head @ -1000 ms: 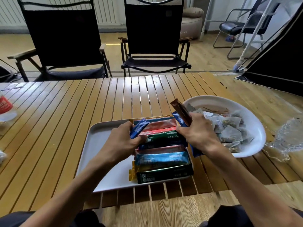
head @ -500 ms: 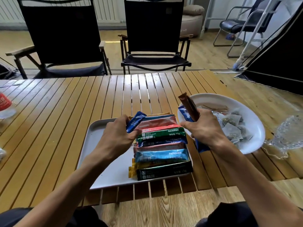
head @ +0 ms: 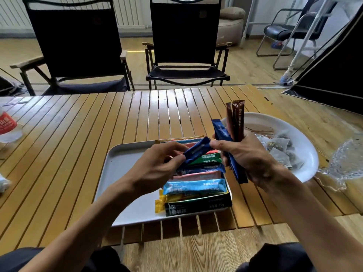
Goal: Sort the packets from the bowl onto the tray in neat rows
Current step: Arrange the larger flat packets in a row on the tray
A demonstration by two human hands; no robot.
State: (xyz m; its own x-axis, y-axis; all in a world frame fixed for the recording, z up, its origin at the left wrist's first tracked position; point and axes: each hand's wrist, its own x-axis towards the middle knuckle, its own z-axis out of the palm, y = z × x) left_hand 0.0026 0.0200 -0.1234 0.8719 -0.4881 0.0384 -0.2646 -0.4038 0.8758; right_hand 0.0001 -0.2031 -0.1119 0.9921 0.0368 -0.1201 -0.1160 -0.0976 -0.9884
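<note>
Print "15g" marks a green packet (head: 204,159) on the tray (head: 125,173). Left hand (head: 157,169) grip pinches a blue packet (head: 194,151); right hand (head: 247,156) grip clamps brown sticks (head: 236,122). Bowl (head: 306,146) holds tea bags (head: 279,146).

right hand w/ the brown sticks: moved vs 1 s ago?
Yes. The right hand has lifted off the row of packets on the tray and tipped its brown sticks upright, now in front of the bowl rim.

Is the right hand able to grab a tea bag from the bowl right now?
Probably not yet: the right hand is full of stick packets, though the tea bags lie uncovered just beside it.
</note>
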